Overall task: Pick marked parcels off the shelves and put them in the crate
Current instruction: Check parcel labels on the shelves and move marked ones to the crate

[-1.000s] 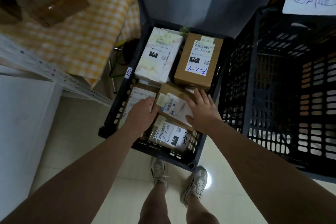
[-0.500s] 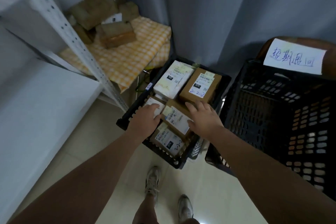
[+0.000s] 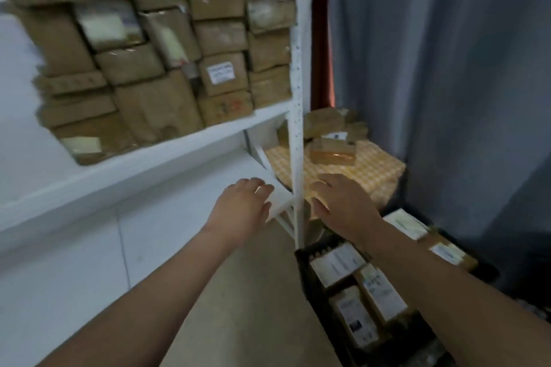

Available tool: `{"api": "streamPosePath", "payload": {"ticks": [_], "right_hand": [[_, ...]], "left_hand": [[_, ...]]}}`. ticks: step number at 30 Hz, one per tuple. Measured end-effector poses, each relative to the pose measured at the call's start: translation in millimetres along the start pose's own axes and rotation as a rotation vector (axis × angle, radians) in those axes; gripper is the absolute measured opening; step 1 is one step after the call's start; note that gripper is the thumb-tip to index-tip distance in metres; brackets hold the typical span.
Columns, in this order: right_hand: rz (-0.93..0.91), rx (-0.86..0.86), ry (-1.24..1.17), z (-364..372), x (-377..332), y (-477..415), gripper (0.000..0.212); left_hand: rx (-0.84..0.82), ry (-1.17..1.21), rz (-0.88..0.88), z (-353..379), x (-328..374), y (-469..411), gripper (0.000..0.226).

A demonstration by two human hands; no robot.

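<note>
Black crate (image 3: 302, 274) low right, labelled parcels (image 3: 338, 262) lying inside. Above it, left hand (image 3: 243, 208) and right hand (image 3: 343, 205) both empty, fingers relaxed, either side of shelf post (image 3: 296, 128). Farther back, brown stacked parcels (image 3: 167, 68) fill white shelf (image 3: 149, 158).

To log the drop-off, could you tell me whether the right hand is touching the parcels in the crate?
Apart. The head view shows the right hand open beside the shelf post, well above the parcels lying in the crate.
</note>
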State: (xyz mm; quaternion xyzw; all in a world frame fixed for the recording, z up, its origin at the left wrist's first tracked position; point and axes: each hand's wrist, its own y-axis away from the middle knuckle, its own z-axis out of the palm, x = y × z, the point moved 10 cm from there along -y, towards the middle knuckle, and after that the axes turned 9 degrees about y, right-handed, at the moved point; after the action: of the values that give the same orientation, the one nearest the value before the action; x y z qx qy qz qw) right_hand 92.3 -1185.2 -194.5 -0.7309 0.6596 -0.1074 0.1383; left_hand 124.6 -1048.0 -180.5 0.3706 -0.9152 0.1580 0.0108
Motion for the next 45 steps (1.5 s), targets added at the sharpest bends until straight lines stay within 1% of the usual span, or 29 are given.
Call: {"api": "streamPosePath", "payload": {"ticks": [4,8,10,12,15,17,19,22,26,30,34,36,38,40,43,45], "right_hand": [[-0.124,0.204,-0.106,-46.2,-78.1,-54.0,0.024],[-0.225,0.336,-0.228,-75.0,-159.6,-95.4,0.025],[-0.271,0.369,-0.275,-82.6,-202.7,-112.8,0.026],[-0.296,0.363,-0.289,-82.3,-234.1,-128.6,0.027],[-0.334,0.376,-0.319,-83.2,-290.2,-160.3,0.036],[-0.309,0.402,-0.340,-90.3,-313.6,-183.2,0.034],[-0.259,0.431,-0.348,-100.9,-326.9,-207.3,0.036],[-0.175,0.525,-0.352,-128.7,-330.6,-236.2,0.042],[-0.034,0.653,-0.333,-175.3,-306.2,-265.0,0.045],[0.110,0.693,-0.248,-217.7,-277.6,-287.9,0.055],[0.166,0.676,-0.261,-247.9,-255.4,-312.0,0.070],[0.161,0.626,-0.331,-254.6,-246.0,-326.1,0.076],[0.131,0.567,-0.444,-255.3,-239.2,-339.4,0.079],[0.072,0.504,-0.569,-250.8,-237.8,-349.2,0.077],[0.019,0.464,-0.640,-242.3,-240.1,-353.1,0.069],[0.006,0.511,-0.677,-241.4,-240.7,-348.4,0.062]], "left_hand": [[0.086,-0.093,-0.133,-70.4,-60.6,38.4,0.031],[0.224,-0.173,-0.235,-133.3,-117.7,81.4,0.031],[0.255,-0.197,-0.288,-154.8,-148.4,103.6,0.036],[0.259,-0.202,-0.295,-166.8,-171.2,115.9,0.041],[0.335,-0.218,-0.308,-197.8,-222.1,137.3,0.040],[0.409,-0.231,-0.289,-223.6,-250.4,140.5,0.034],[0.458,-0.250,-0.256,-248.5,-272.4,134.4,0.035],[0.533,-0.231,-0.186,-289.1,-288.2,111.0,0.043],[0.618,-0.145,-0.104,-338.7,-287.3,64.7,0.052],[0.685,-0.105,-0.021,-378.3,-277.2,18.6,0.067],[0.708,-0.015,-0.140,-411.9,-284.8,-17.6,0.083],[0.663,0.019,-0.197,-417.6,-291.9,-34.2,0.087],[0.580,0.022,-0.229,-413.3,-298.4,-47.0,0.083],[0.554,0.048,-0.240,-406.8,-302.1,-50.1,0.074],[0.630,0.127,-0.217,-401.9,-301.1,-44.7,0.065],[0.689,0.165,-0.184,-400.6,-298.0,-39.2,0.060]]}}
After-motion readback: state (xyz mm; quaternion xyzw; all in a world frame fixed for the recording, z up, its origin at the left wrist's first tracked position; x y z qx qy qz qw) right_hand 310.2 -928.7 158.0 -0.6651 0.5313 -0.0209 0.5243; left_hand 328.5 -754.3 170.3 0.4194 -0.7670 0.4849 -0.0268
